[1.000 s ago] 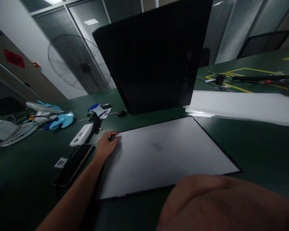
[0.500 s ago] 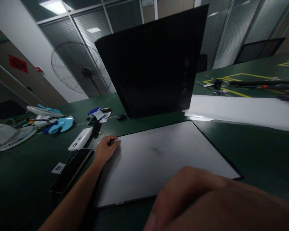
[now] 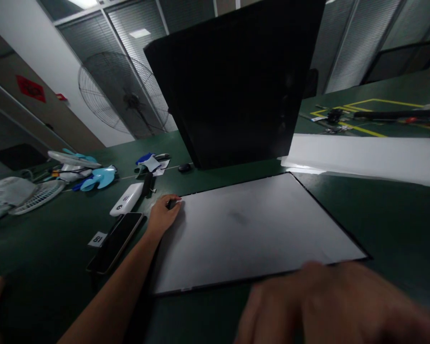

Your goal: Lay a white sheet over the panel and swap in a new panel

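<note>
A large white panel [image 3: 251, 229] with a thin black frame lies flat on the green table [image 3: 397, 215]. My left hand [image 3: 161, 217] reaches to the panel's far left corner. Its fingers are curled in a pinch round a small dark thing that I cannot make out. My right hand [image 3: 337, 306] is close to the camera at the bottom right, above the panel's near edge. It is smeared by motion, so its fingers do not read clearly.
A big black panel [image 3: 236, 86] stands tilted behind the white one. White foam sheets [image 3: 361, 157] lie at the right. Left of my arm are a dark phone [image 3: 116, 241], a white power bank [image 3: 127, 199], a number tag [image 3: 98, 239], blue fan blades [image 3: 96, 177] and a fan grille [image 3: 39, 196].
My right hand has slid down and right across the bottom of the view and is now blurred. My left hand stays at the panel's corner.
</note>
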Demonstrator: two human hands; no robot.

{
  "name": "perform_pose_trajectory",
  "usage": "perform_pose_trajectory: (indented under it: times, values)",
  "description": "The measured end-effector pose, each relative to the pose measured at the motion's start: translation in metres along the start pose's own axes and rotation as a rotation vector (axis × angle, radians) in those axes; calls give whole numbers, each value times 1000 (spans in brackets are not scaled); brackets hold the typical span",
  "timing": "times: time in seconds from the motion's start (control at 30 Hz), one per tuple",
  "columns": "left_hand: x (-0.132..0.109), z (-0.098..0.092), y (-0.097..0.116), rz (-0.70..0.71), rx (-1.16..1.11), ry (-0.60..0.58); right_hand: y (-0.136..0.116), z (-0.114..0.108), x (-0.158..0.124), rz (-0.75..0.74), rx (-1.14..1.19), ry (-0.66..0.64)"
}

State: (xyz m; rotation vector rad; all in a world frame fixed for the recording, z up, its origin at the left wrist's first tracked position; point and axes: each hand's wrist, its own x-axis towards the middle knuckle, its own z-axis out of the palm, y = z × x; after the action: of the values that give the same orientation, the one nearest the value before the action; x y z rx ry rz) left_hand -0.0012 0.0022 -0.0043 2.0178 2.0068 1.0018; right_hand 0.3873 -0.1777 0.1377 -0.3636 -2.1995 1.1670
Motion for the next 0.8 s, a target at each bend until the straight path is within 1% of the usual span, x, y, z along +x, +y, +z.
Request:
perform_pose_trajectory:
  times: [0.07,0.1,0.13,0.17,0.2,0.23,0.27,0.3,0.33,0.37,0.4,0.5,0.63,0.73,0.8]
  values:
    - [0,-1,1,-4,-4,-5,16,-39,-13,124,-73,141]
    - [0,-1,1,-6,-7,-8,30,-63,-23,202,-176,245]
    - [0,-1,1,-8,-11,-11,46,-87,-35,281,-335,366]
    - [0,-1,2,-9,-14,-13,65,-112,-49,362,-547,441]
    - [0,-1,2,-10,-18,-13,84,-134,-64,483,-744,450]
    - [0,0,2,-10,-21,-12,103,-155,-80,602,-895,421]
    - [0,0,2,-10,-24,-10,120,-172,-97,733,-993,408]
    - [0,0,2,-9,-26,-7,134,-187,-112,880,-1040,403]
    - [1,0,2,-7,-28,-4,145,-198,-127,963,-1046,434]
    - [1,0,2,-4,-29,-1,153,-207,-140,1026,-1057,463]
    - [1,0,2,-1,-30,0,157,-213,-150,1077,-1055,466]
    - [2,-1,2,7,-30,-1,155,-223,-166,1169,-1064,427]
    - [2,-2,2,10,-19,-8,142,-224,-165,1211,-1119,432]
    - [2,-2,1,10,-10,-4,132,-220,-160,1213,-1138,398]
    - [2,-1,2,9,-5,-1,126,-216,-157,1240,-1145,389]
